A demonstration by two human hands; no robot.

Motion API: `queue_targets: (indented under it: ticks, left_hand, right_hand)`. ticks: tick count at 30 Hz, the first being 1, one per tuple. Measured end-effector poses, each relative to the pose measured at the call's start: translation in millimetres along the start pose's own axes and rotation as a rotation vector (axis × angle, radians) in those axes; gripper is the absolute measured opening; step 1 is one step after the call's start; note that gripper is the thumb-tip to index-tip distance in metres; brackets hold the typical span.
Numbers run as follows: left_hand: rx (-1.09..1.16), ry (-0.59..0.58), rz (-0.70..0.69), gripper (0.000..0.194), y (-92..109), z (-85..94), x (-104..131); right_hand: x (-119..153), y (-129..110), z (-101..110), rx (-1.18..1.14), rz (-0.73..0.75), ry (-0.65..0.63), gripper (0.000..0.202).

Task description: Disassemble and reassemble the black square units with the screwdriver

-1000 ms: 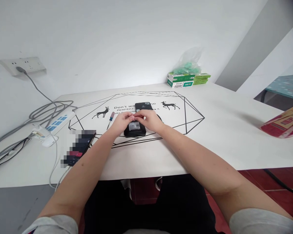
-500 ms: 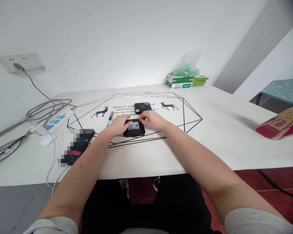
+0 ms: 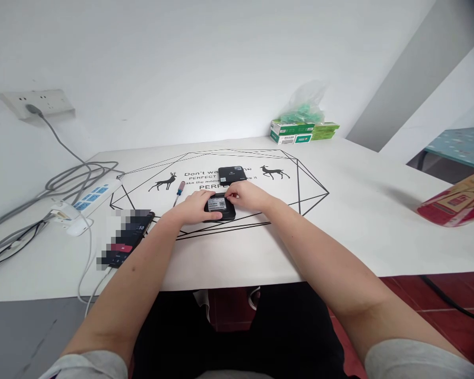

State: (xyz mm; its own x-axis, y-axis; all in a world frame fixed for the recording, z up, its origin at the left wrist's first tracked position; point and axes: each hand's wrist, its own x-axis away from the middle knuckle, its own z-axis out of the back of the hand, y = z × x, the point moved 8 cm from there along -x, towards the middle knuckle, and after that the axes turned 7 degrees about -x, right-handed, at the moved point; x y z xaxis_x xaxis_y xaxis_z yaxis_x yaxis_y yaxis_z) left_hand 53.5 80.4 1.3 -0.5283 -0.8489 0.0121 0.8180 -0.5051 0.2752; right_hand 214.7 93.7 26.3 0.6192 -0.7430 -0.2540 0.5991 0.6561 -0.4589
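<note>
White tabletop (image 3: 339, 226); black, flat device (image 3: 228, 210), rounded corners, pale printed label (image 3: 216, 203).

In front of you lies one black, flat, rectangular device (image 3: 229, 212) with rounded corners, resting on the white desk (image 3: 339, 231). Its labelled side faces up to you. You can read no words on its pale label (image 3: 216, 204), only dark print with a square code toward the right. Its left side is partly hidden from you.
</note>
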Motion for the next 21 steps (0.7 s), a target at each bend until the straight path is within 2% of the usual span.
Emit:
queue_targets:
  ticks: [4, 7, 9, 11, 14, 17, 19, 21]
  left_hand:
    - [-0.004, -0.027, -0.014, 0.112, 5.2, -0.8, 3.1]
    - [0.003, -0.031, -0.002, 0.112, 6.4, -1.1, 3.6]
    - [0.023, -0.014, 0.0, 0.106, 8.1, 0.7, 3.9]
    - [0.047, 0.008, -0.005, 0.102, 11.8, 2.7, 4.6]
    - [0.071, 0.014, -0.024, 0.1, 20.8, 2.4, 5.6]
    - [0.048, -0.01, -0.023, 0.101, 28.2, -1.5, 5.4]
    - [0.04, -0.006, -0.023, 0.1, 31.4, -2.5, 5.0]
    - [0.051, 0.022, -0.042, 0.099, 35.2, -1.8, 4.7]
  right_hand:
    - [1.5, 8.9, 12.1, 0.084, -0.112, 0.071, 0.025]
    - [8.4, 31.6, 29.1, 0.194, -0.305, 0.157, 0.023]
    - [16.7, 53.1, 33.9, 0.224, -0.467, 0.134, 0.033]
    - [25.1, 72.5, 29.3, 0.183, -0.594, 0.039, 0.05]
    - [28.9, 82.7, 23.5, 0.125, -0.605, -0.012, 0.059]
    - [24.3, 79.2, 23.7, 0.088, -0.546, 0.013, 0.064]
    - [19.3, 72.5, 30.5, 0.059, -0.493, 0.076, 0.066]
    - [15.4, 61.6, 46.5, 0.0, -0.413, 0.236, 0.063]
